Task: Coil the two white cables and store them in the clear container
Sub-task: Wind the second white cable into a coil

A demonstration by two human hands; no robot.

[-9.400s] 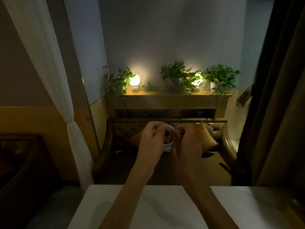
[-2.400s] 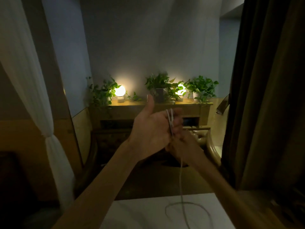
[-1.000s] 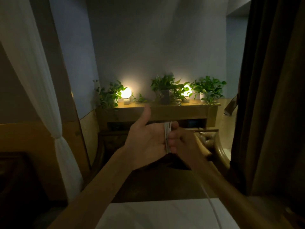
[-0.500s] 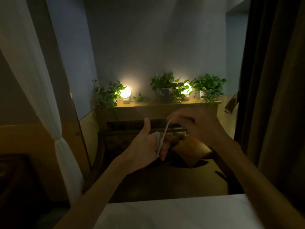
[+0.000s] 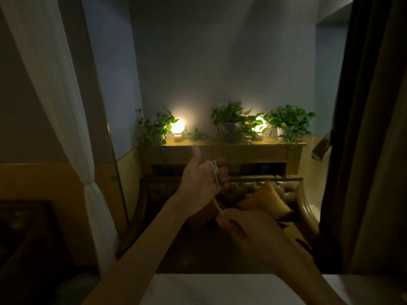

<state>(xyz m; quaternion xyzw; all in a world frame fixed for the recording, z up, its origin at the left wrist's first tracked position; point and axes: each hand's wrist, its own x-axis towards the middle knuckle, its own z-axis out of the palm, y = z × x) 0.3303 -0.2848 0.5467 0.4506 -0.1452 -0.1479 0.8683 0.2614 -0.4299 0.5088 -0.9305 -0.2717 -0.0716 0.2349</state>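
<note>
We've swung our right hand (image 5: 246, 225) from above to below the left hand (image 5: 201, 180), pinching the cable (image 5: 215, 172) taut off its loosely curled fingers, so another wrap lands; container unseen.

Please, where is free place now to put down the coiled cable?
The white table is bare between the two forearms, near the bottom edge. The shelf is crowded with plants and lamps. Left hand holds the cable; right hand pulls its end.
</note>
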